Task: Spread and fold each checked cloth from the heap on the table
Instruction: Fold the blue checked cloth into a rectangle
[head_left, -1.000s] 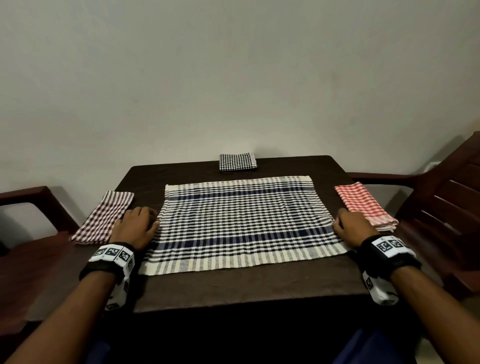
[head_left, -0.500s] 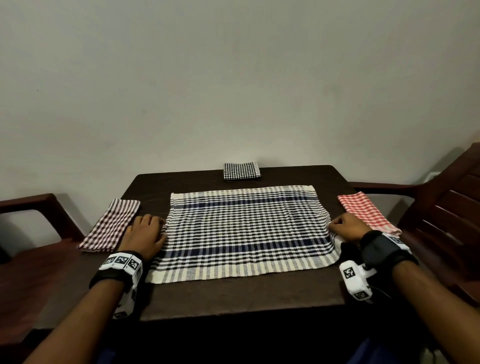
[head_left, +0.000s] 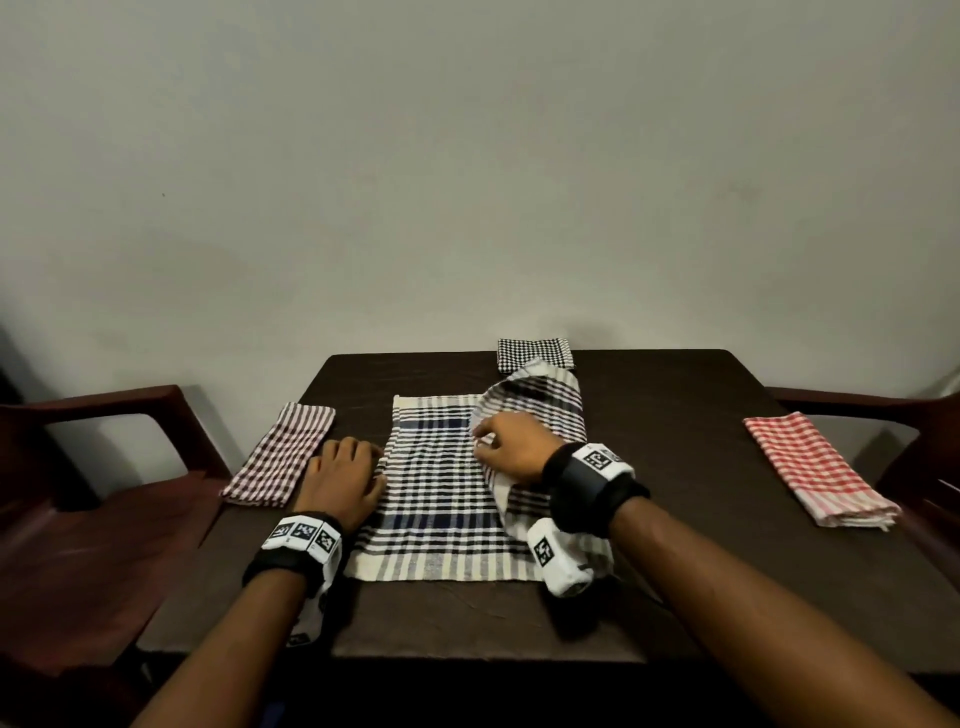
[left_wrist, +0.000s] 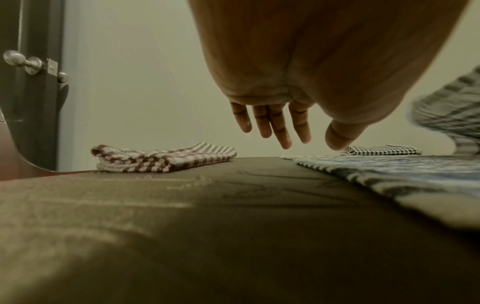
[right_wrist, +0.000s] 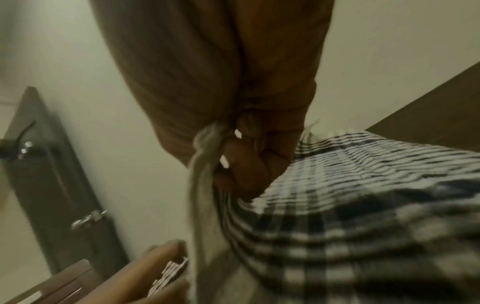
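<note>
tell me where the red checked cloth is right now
In the head view the red checked cloth lies folded at the table's right edge, beside the right-hand chair, apart from both hands.

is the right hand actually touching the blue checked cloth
Touching. The right wrist view shows the right hand with its fingers curled, pinching the edge of the blue checked cloth.

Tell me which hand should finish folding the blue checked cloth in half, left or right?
Right. The right hand already pinches the blue checked cloth by its right edge, lifted and partway across. The left hand lies open at the cloth's left edge, best placed to steady it there.
</note>
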